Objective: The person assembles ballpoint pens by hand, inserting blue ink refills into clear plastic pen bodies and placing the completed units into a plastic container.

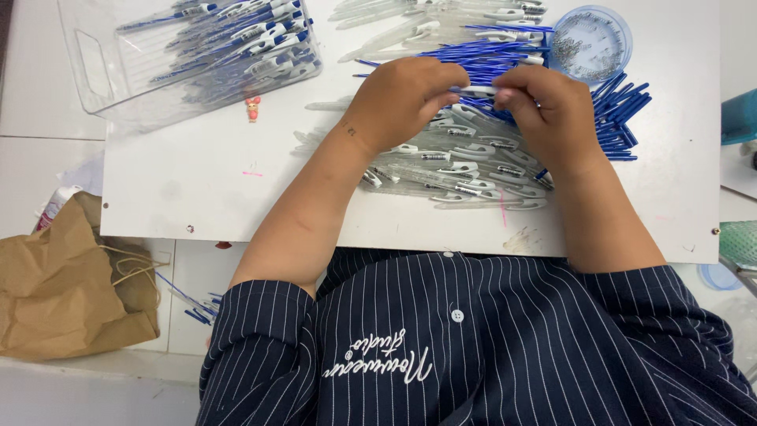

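My left hand (pixel 398 101) and my right hand (pixel 548 110) meet over the middle of a white board (pixel 197 181), both pinching one clear pen barrel (pixel 479 91) between their fingertips. Under and between them lies a heap of clear pen barrels (pixel 465 170) with white clips. Behind the hands is a pile of blue ink refills (pixel 489 55), and more blue refills (pixel 619 118) fan out to the right of my right hand.
A clear plastic tray (pixel 102 75) of assembled blue pens stands at the back left. A round blue tub (pixel 590 43) of small metal springs sits at the back right. A crumpled brown paper bag (pixel 67 288) lies at the lower left. A small pink figure (pixel 252 108) rests on the board.
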